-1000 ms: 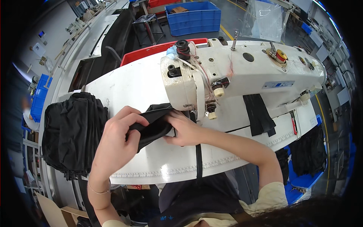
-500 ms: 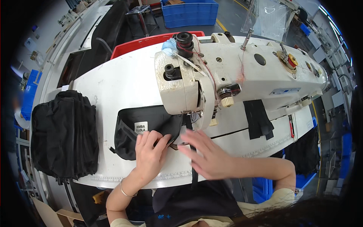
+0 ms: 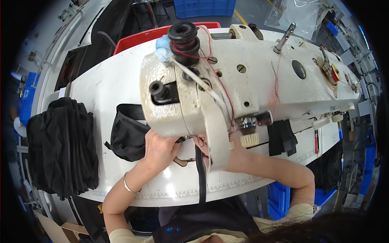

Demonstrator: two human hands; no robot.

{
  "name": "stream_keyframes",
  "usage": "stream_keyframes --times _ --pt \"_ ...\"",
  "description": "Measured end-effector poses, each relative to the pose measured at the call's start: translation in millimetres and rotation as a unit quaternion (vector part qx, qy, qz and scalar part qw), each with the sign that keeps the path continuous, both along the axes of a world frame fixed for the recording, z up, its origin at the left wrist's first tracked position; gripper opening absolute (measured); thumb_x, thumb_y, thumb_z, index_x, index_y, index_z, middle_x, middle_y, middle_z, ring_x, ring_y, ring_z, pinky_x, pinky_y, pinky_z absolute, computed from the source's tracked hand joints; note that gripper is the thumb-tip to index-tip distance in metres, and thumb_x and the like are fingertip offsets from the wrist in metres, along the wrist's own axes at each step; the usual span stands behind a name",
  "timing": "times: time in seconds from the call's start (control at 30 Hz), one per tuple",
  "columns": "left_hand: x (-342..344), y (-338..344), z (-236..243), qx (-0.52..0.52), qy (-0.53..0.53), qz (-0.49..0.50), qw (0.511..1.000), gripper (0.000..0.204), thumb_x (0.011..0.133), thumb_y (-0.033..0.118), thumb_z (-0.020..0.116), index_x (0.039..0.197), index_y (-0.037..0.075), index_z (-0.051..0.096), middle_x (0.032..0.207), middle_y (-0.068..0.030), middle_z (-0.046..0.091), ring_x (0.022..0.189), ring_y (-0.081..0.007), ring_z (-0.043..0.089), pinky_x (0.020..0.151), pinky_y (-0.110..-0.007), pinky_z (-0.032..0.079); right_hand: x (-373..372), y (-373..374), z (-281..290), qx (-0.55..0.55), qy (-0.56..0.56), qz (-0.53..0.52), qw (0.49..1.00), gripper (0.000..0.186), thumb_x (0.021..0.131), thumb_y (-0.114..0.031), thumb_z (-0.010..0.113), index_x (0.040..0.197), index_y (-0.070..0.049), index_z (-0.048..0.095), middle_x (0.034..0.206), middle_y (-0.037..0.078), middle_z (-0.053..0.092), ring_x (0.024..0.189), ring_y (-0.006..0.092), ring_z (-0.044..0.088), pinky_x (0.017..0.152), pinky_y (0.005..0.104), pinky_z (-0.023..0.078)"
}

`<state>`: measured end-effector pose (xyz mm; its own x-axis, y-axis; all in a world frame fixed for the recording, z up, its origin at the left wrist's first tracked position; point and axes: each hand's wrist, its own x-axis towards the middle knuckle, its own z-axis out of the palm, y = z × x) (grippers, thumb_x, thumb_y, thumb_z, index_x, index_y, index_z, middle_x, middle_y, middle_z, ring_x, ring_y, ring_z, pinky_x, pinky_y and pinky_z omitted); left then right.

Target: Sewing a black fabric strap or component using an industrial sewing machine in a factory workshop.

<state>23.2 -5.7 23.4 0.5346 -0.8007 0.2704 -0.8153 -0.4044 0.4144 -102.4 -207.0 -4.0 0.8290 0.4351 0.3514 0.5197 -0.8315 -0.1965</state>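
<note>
A black fabric pouch (image 3: 129, 139) lies left of the sewing machine (image 3: 186, 93), its far side partly under the machine head. My left hand (image 3: 161, 148) is closed on the pouch's right edge, fingertips close to the needle area. My right hand (image 3: 237, 157) reaches under the machine head, which hides much of it. Its visible fingertips are bent beside a black fabric strip (image 3: 201, 178); what they pinch is hidden. The strip runs down from the needle area over the table's front edge. A small brown-edged metal piece (image 3: 183, 162) sits between my hands.
A tall stack of black fabric pieces (image 3: 63, 148) stands at the left of the white table (image 3: 109, 178). Short black strips (image 3: 281, 137) and a red-handled tool (image 3: 316, 139) lie at the right. Behind are a red tray (image 3: 125, 43) and blue crate (image 3: 204, 8).
My view has shifted closer to the machine. My right hand has moved in under the machine head, and my left hand and the pouch have moved nearer the needle area.
</note>
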Motion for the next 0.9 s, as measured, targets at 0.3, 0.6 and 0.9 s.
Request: stream_keyframes --times 0.3,0.6,0.9 --pt "-11.8 0.5 -11.8 0.039 0.000 -0.033 0.999 0.043 0.075 0.017 0.065 0.117 0.008 0.066 0.122 -0.0155 0.061 0.115 -0.0363 0.056 0.100 -0.048 0.043 0.8 -5.8 -21.9 0.106 0.067 0.008 0.992 0.016 0.069 -0.015 0.067 0.083 -0.009 0.068 0.076 0.007 0.059 0.070 0.0241 0.062 0.051 0.0388 0.051" --pt "-4.8 19.4 -29.8 0.092 -0.079 -0.110 0.987 0.037 0.081 0.024 0.070 0.115 0.009 0.064 0.113 -0.0085 0.064 0.108 -0.0244 0.058 0.097 -0.039 0.045 1.3 -5.3 -37.1 0.052 0.067 0.052 0.995 0.012 0.070 -0.017 0.066 0.074 -0.005 0.066 0.084 0.011 0.060 0.070 0.0285 0.065 0.056 0.0416 0.055" --pt "-15.1 21.8 -22.7 0.023 0.074 -0.077 0.994 0.034 0.083 0.024 0.068 0.113 0.008 0.063 0.108 -0.0091 0.065 0.101 -0.0240 0.061 0.093 -0.039 0.048 2.0 -4.0 -7.9 0.032 0.073 0.057 0.995 0.012 0.061 -0.014 0.068 0.058 -0.005 0.059 0.082 0.008 0.061 0.070 0.0204 0.065 0.048 0.0337 0.055"
